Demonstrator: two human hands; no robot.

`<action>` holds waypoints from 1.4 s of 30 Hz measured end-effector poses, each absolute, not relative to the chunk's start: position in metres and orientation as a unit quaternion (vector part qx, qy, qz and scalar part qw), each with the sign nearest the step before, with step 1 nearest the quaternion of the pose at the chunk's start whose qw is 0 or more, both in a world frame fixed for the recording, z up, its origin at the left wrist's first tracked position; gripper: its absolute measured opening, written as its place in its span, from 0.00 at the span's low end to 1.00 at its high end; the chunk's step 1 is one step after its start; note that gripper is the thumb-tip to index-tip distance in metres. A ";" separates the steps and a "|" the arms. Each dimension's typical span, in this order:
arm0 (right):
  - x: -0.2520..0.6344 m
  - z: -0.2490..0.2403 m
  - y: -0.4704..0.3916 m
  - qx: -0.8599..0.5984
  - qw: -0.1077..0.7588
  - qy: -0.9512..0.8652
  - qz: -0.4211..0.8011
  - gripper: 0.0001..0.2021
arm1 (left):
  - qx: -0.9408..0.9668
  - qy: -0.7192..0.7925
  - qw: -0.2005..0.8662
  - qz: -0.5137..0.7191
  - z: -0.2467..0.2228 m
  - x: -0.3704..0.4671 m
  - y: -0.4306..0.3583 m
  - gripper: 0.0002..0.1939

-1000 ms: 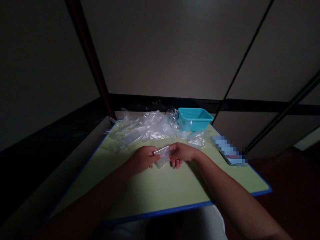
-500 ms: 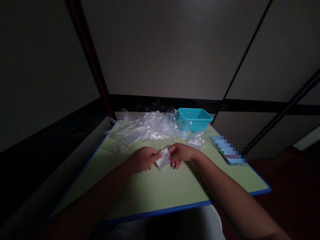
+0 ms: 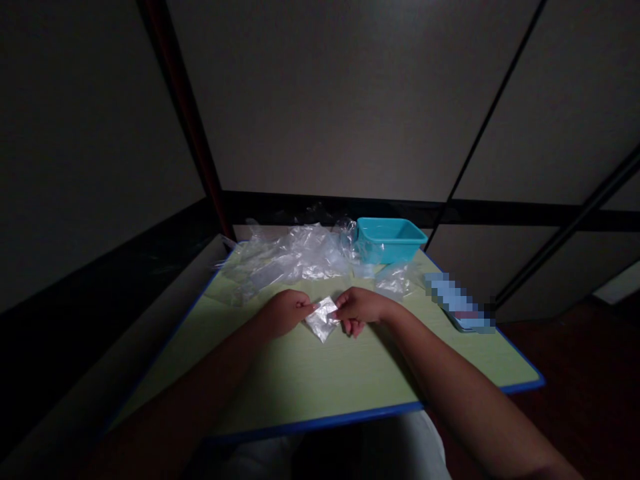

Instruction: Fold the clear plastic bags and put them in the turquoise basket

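A small folded clear plastic bag [image 3: 323,321] is held between my two hands above the middle of the table. My left hand [image 3: 287,312] pinches its left edge between thumb and fingers. On the opposite side, my right hand [image 3: 361,308] grips the right edge, thumb on top and the other fingers curled beneath. The bag looks shiny and creased, lying nearly flat. Behind my hands spreads a heap of crumpled clear plastic bags [image 3: 313,250]. Another clear bag [image 3: 397,280] rests just beyond my right hand.
A turquoise plastic basket [image 3: 400,252] stands at the back right of the light green table [image 3: 280,393], which has a blue edge. A pixelated flat blue object [image 3: 460,303] lies at the right edge. Cabinet panels [image 3: 330,100] rise directly behind the table.
My left hand's fingers have shifted on the small bag, and more of its flat, folded surface now shows. My right hand keeps its grip; the camera view moved slightly.
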State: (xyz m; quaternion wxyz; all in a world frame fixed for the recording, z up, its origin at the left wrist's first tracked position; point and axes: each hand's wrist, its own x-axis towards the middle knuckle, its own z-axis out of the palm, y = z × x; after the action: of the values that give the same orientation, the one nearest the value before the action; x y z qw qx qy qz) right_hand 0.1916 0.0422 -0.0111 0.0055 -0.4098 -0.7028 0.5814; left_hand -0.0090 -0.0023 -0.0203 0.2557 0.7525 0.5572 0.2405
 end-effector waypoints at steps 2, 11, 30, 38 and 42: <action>0.191 -0.011 0.042 -0.411 0.008 -0.701 0.582 0.10 | 0.757 0.561 0.241 0.232 -0.017 -0.009 -0.004 0.18; 0.187 -0.007 0.037 -0.434 0.023 -0.710 0.554 0.11 | 0.770 0.585 0.171 0.188 -0.009 -0.004 -0.012 0.15; 0.184 -0.010 0.037 -0.461 0.043 -0.746 0.478 0.10 | 0.788 0.587 -0.068 0.172 -0.013 0.015 -0.021 0.04; 0.182 -0.006 0.033 -0.461 0.048 -0.765 0.448 0.10 | 0.826 0.526 -0.055 0.195 -0.018 0.018 -0.022 0.07; 0.182 -0.004 0.032 -0.464 0.040 -0.758 0.457 0.11 | 0.832 0.520 -0.039 0.189 -0.023 0.016 -0.019 0.04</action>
State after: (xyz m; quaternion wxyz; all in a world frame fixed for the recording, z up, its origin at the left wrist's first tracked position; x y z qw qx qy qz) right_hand 0.1824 0.0322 -0.0038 0.0396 -0.4639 -0.7582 0.4565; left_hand 0.0157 -0.0194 -0.0228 -0.0391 0.8323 0.5198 0.1885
